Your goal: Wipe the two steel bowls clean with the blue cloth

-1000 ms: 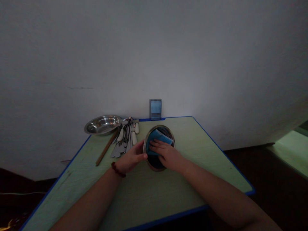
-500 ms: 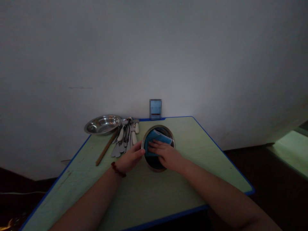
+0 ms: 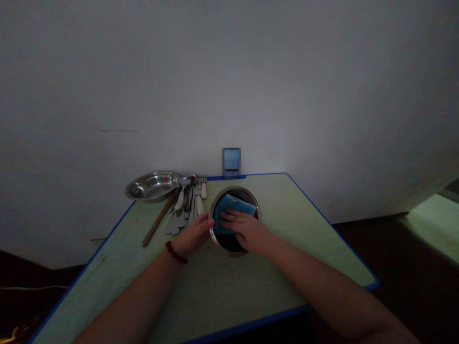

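In the middle of the table stands a round metal bowl [image 3: 257,200], its inside dark. A folded blue cloth [image 3: 229,200] lies in it, reaching toward the far right wall. My left hand [image 3: 193,234], with a dark red bead bracelet [image 3: 175,253] at the wrist, grips the bowl's left side, thumb at the rim. My right hand [image 3: 247,229] reaches in over the right rim. Its fingers are spread and lie flat on the cloth; the thumb side is in shadow.
Left of the bowl lies a pile of cutlery [image 3: 186,205], forks and white handles among it. A wooden stick [image 3: 158,222] lies beside it. A shiny oval metal dish [image 3: 154,185] overhangs the far left edge. A pixelated upright panel [image 3: 231,162] stands by the wall [image 3: 229,86].
The bowl's rim has shifted very slightly left, along with my left hand. The cloth and my right fingers have slid a little left inside it. Everything else stays put.
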`<state>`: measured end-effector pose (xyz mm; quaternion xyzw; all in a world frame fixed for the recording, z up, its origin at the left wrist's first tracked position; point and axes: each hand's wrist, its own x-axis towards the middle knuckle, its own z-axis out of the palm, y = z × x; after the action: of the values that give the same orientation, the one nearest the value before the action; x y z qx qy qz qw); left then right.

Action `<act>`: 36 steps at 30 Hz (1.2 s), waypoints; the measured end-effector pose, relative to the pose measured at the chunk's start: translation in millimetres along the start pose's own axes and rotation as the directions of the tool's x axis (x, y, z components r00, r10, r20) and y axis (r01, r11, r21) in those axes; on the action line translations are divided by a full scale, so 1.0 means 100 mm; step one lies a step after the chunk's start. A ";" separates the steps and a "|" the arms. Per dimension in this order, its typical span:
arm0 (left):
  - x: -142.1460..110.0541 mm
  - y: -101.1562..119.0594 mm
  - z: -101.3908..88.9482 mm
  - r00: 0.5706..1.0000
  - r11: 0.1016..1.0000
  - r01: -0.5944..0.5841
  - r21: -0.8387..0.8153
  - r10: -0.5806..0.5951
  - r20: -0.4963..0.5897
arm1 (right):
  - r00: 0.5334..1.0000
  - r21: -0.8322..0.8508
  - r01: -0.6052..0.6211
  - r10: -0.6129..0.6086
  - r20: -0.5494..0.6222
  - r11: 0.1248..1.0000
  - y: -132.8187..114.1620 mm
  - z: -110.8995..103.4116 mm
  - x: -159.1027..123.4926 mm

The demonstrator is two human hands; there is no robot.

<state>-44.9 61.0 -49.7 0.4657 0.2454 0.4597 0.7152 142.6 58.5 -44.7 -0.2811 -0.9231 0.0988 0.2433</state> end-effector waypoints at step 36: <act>0.03 0.02 0.07 0.999 1.000 0.001 0.012 -0.001 -0.049 | 0.991 -0.014 -0.031 0.029 -0.129 0.999 0.02 -0.02 0.00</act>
<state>-39.5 60.7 -44.8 0.4583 0.2658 0.4692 0.7065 145.0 60.4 -43.8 -0.3027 -0.9019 0.0765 0.2986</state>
